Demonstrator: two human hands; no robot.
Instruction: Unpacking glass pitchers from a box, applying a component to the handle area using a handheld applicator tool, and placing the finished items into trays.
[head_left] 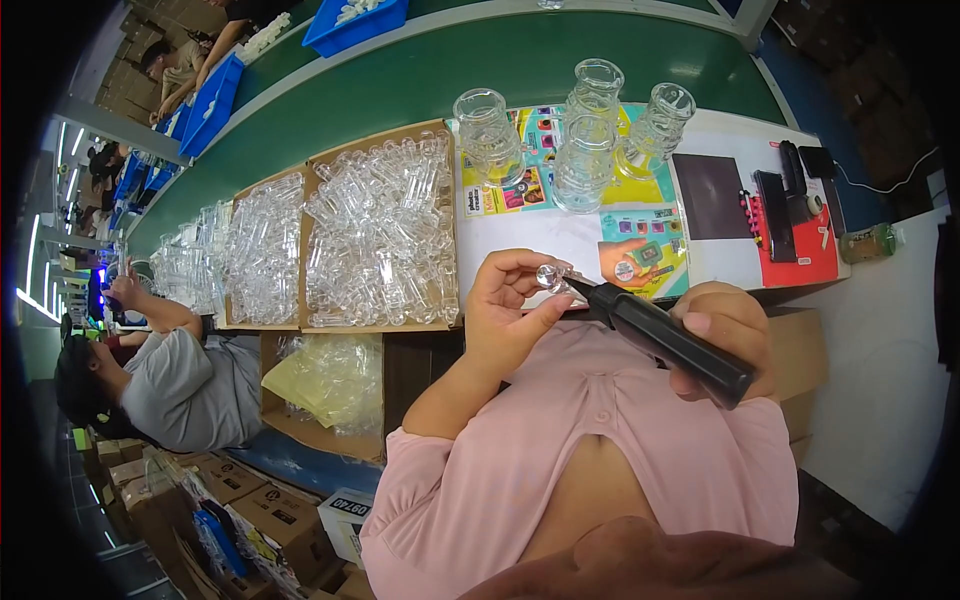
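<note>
My left hand (502,318) pinches a small clear piece with a round, faceted end (549,278) between thumb and fingers, in front of my chest. My right hand (738,325) is wrapped round a thick black hand tool (670,340) that narrows to a pointed tip. That tip meets or lies very close to the clear piece; whether they touch I cannot tell. Left of my hands, a cardboard tray (455,235) is heaped with clear, tube-like pieces (375,230). Several clear ribbed vessels (585,165) stand upright on printed card beyond my hands.
A second tray of clear pieces (265,250) sits farther left. A dark phone-like device (773,215) and a dark square sheet (707,195) lie at the right. Below the trays is an open carton (375,440) with plastic bags. A co-worker (185,390) sits at the left.
</note>
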